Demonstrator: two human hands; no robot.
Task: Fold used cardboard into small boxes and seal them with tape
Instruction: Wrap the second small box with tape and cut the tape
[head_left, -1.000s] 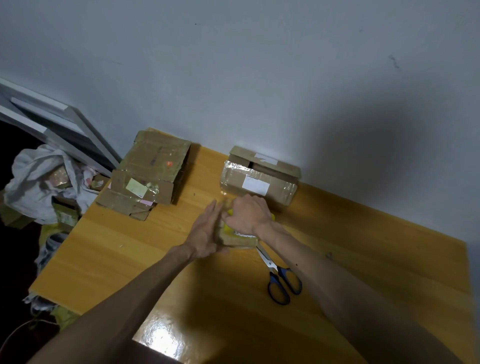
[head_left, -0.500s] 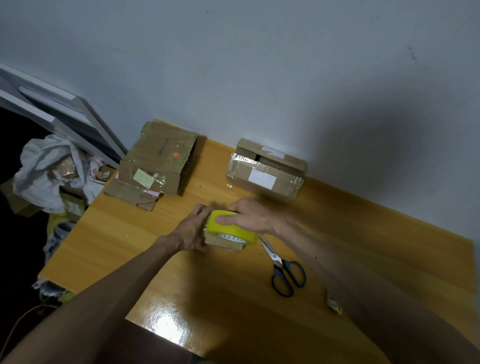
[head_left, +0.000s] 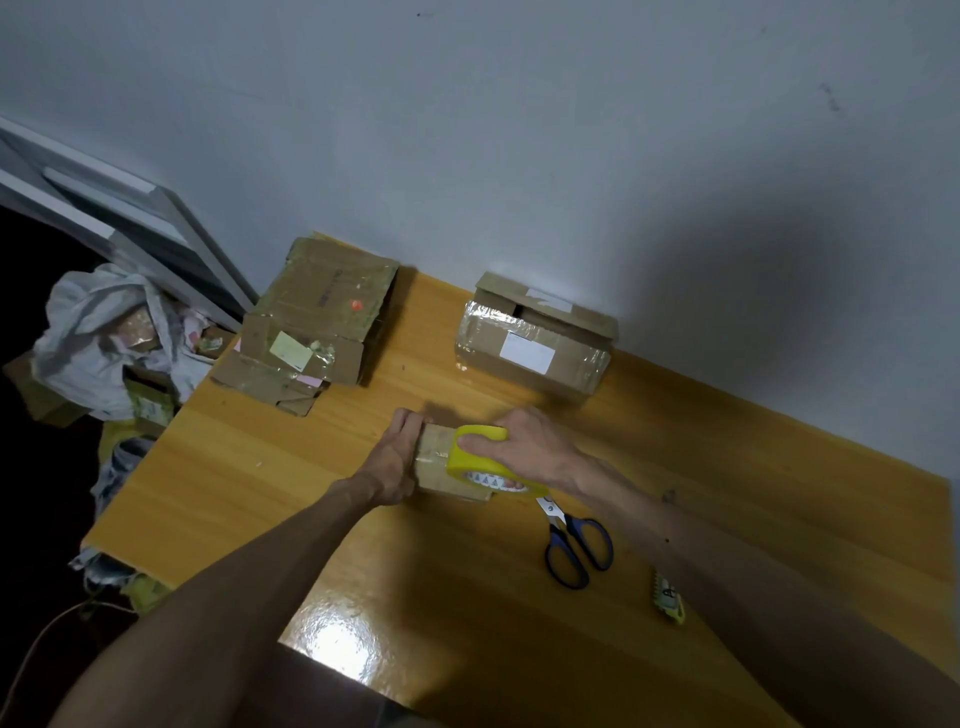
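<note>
Mid-seal, I reckon: right hand (head_left: 524, 449) is gripping the tape roll (head_left: 480, 460), left hand (head_left: 397, 457) is pressing the small box (head_left: 436, 467) flat-fingered. Cardboard (head_left: 311, 332) is waiting upper left.

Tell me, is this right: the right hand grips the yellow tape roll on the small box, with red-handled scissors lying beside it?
Not quite: the head view shows the scissors with blue handles, not red. The right hand grips the yellow tape roll on the small box, scissors beside it.
</note>
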